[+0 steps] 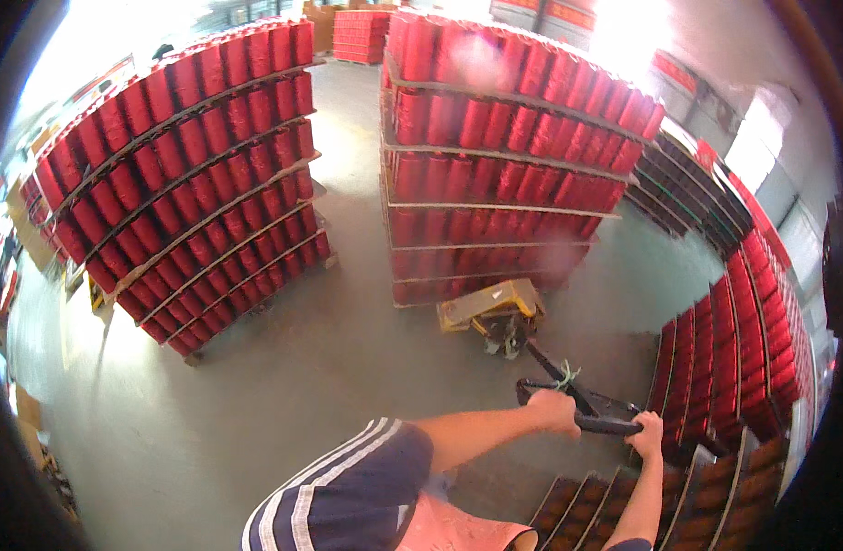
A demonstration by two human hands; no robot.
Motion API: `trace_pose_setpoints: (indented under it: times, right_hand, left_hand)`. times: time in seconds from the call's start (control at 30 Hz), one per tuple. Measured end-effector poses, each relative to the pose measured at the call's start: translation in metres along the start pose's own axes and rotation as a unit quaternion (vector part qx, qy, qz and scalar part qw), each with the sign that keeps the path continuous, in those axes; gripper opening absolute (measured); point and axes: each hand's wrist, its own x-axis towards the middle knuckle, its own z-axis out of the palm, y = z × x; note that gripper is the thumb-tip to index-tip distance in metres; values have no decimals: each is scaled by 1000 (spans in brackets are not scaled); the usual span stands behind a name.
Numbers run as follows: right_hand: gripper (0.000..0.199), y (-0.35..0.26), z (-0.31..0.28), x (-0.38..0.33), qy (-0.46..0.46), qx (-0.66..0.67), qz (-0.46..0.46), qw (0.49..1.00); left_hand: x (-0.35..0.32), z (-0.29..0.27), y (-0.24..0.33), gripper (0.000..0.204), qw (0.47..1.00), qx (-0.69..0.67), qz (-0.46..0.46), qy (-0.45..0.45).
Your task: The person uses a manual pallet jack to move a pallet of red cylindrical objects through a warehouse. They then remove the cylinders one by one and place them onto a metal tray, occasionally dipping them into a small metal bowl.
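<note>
Both my hands grip the black loop handle of a yellow pallet jack. My left hand is closed round the handle's left side, while my right hand is wrapped round its right end. A pale green strip is tied on the handle's shaft. The jack's yellow body sits low against the base of a tall stack of red cylinders, layered with thin flat sheets. Its forks are hidden from sight.
On the left stands another tall stack of red cylinders. More red stacks rise close on my right, and dark brown layered stacks are beside my right arm. A grey floor lane runs between the two big stacks.
</note>
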Motion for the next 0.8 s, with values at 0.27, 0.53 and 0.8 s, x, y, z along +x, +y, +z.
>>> trace_pose_setpoints:
  times: [0.27, 0.53, 0.8]
  right_hand:
    - [26, -109, -2, -135, 25, -17, 27, 999]
    - [33, -200, -21, -270, 34, -14, 86, 996]
    - [35, -296, -51, -391, -14, -1, 181, 983]
  left_hand:
    - [-129, 53, -15, 68, 995, 94, 12, -11]
    - [-244, 116, -6, 63, 990, 139, -2, -37]
    - [-382, 165, 2, 55, 995, 89, 33, -36]
